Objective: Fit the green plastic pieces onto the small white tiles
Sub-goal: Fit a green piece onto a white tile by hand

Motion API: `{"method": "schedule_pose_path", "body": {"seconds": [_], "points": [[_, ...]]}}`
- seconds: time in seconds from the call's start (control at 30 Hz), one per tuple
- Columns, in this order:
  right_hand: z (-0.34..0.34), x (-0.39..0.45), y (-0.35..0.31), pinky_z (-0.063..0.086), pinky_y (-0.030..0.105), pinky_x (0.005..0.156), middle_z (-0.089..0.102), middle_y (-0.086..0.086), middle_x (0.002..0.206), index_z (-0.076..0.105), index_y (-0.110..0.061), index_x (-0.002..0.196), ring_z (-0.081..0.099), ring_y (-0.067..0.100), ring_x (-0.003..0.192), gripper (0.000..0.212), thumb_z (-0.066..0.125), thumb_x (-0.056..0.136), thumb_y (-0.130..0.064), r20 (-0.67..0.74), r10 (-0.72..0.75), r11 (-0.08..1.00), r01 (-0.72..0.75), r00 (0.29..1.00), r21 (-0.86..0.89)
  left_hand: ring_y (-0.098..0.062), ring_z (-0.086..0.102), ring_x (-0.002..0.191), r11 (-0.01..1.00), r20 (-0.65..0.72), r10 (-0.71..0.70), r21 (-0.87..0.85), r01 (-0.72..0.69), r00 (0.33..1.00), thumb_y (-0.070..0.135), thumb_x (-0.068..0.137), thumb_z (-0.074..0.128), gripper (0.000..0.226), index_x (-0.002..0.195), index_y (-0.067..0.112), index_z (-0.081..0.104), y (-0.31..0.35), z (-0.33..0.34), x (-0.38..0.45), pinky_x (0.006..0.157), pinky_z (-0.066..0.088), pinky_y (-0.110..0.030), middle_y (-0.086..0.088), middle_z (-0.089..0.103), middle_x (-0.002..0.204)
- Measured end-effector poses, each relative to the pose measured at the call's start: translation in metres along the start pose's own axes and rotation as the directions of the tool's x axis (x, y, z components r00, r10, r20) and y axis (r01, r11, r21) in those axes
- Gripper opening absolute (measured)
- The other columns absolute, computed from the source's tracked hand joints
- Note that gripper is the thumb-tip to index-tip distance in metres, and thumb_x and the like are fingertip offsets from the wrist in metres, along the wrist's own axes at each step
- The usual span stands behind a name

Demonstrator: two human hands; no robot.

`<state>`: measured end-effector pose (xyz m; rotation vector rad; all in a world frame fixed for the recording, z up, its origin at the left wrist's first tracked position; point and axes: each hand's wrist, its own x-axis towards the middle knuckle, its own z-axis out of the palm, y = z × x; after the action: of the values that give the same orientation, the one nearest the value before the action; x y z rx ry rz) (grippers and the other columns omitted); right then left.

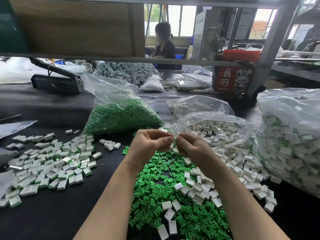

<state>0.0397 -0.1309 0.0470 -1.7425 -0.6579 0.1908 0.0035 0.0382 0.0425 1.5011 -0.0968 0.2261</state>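
Both hands are raised over the heap of green plastic pieces (173,196), the left hand (150,142) and right hand (190,146) with fingers curled, pinching a small white tile (172,139) between them. Whether a green piece is already in it I cannot tell. These parts look light, stiff and a bit slick, so I'd hold them by the edges at the fingertips.

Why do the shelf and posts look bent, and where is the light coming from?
Head view: the wide lens bows the shelf edge and leans the post; daylight floods through the rear windows, washing them out; the plastic bags catch pale glare; hands look sharp, casting only soft shadows.
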Motion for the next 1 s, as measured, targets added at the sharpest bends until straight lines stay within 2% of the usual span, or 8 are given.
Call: {"method": "schedule_pose_path", "body": {"seconds": [0.2, 0.3, 0.43, 0.53, 0.63, 0.73, 0.87, 1.0], "points": [[-0.001, -0.002, -0.001, 0.031, 0.014, 0.05, 0.042, -0.014, 0.053, 0.05, -0.019, 0.067, 0.036, 0.002, 0.05, 0.037, 0.045, 0.102, -0.008, 0.073, -0.007, 1.0, 0.006, 0.997, 0.014, -0.018, 0.07, 0.072, 1.0, 0.053, 0.008, 0.011, -0.009, 0.999, 0.023, 0.068, 0.083, 0.023, 0.088, 0.012, 0.08, 0.0, -0.006, -0.002, 0.069, 0.056, -0.025, -0.014, 0.076, 0.083], [-0.002, -0.003, -0.001, 0.031, 0.016, 0.052, 0.043, -0.011, 0.056, 0.051, -0.019, 0.069, 0.036, 0.004, 0.052, 0.035, 0.045, 0.102, -0.008, 0.107, 0.003, 1.0, -0.003, 0.994, 0.004, -0.018, 0.07, 0.073, 1.0, 0.086, 0.018, 0.015, -0.019, 0.996, 0.023, 0.068, 0.083, 0.022, 0.088, 0.013, 0.08, 0.001, -0.009, -0.003, 0.069, 0.056, -0.025, -0.014, 0.076, 0.083], [-0.004, -0.005, -0.003, 0.033, 0.017, 0.053, 0.046, -0.013, 0.056, 0.056, -0.029, 0.066, 0.038, 0.005, 0.053, 0.041, 0.048, 0.101, -0.009, 0.127, 0.0, 0.999, 0.006, 0.992, -0.05, -0.018, 0.071, 0.073, 1.0, 0.116, 0.011, 0.026, -0.014, 0.993, 0.021, 0.068, 0.083, 0.02, 0.085, 0.013, 0.08, 0.003, -0.011, -0.004, 0.068, 0.055, -0.023, -0.012, 0.075, 0.082], [-0.004, -0.006, -0.008, 0.031, 0.016, 0.052, 0.044, -0.012, 0.056, 0.053, -0.024, 0.067, 0.036, 0.004, 0.053, 0.037, 0.048, 0.101, -0.009, 0.141, -0.019, 0.993, 0.035, 0.99, -0.109, -0.018, 0.07, 0.073, 1.0, 0.124, 0.001, 0.026, -0.004, 0.992, 0.018, 0.069, 0.082, 0.017, 0.085, 0.011, 0.079, 0.004, -0.013, -0.004, 0.068, 0.054, -0.022, -0.012, 0.075, 0.08], [-0.003, -0.005, -0.01, 0.031, 0.017, 0.051, 0.042, -0.009, 0.058, 0.052, -0.02, 0.069, 0.036, 0.002, 0.052, 0.034, 0.048, 0.101, -0.009, 0.144, -0.017, 0.988, 0.039, 0.989, -0.147, -0.017, 0.07, 0.072, 1.0, 0.116, -0.004, 0.028, 0.001, 0.993, 0.019, 0.069, 0.083, 0.018, 0.084, 0.012, 0.079, 0.004, -0.013, -0.005, 0.067, 0.054, -0.022, -0.011, 0.075, 0.079], [0.004, -0.002, -0.008, 0.032, 0.025, 0.051, 0.044, -0.005, 0.06, 0.052, -0.02, 0.075, 0.036, 0.004, 0.051, 0.028, 0.046, 0.102, -0.016, 0.074, -0.005, 0.975, 0.022, 0.997, -0.223, -0.018, 0.069, 0.07, 0.999, 0.046, -0.025, 0.027, 0.023, 0.999, 0.025, 0.065, 0.083, 0.019, 0.081, 0.014, 0.08, 0.005, -0.01, -0.003, 0.066, 0.055, -0.024, -0.011, 0.074, 0.077], [0.009, 0.003, -0.005, 0.041, 0.038, 0.055, 0.05, -0.005, 0.063, 0.053, -0.017, 0.085, 0.041, 0.01, 0.052, 0.025, 0.041, 0.104, -0.027, 0.023, -0.16, 0.788, 0.141, 0.987, -0.599, -0.015, 0.068, 0.062, 0.978, -0.042, -0.187, -0.1, 0.182, 0.981, 0.021, 0.061, 0.08, 0.014, 0.072, 0.013, 0.079, 0.006, -0.006, -0.001, 0.058, 0.054, -0.022, -0.008, 0.073, 0.071], [0.009, 0.003, -0.005, 0.04, 0.035, 0.056, 0.045, -0.01, 0.064, 0.046, -0.019, 0.09, 0.041, 0.007, 0.054, 0.024, 0.033, 0.104, -0.034, 0.07, -0.247, 0.653, 0.219, 0.967, -0.725, -0.013, 0.069, 0.06, 0.937, -0.044, -0.311, -0.181, 0.298, 0.949, 0.018, 0.059, 0.077, 0.013, 0.07, 0.01, 0.079, 0.009, -0.008, -0.001, 0.053, 0.053, -0.021, -0.007, 0.073, 0.073]]}}
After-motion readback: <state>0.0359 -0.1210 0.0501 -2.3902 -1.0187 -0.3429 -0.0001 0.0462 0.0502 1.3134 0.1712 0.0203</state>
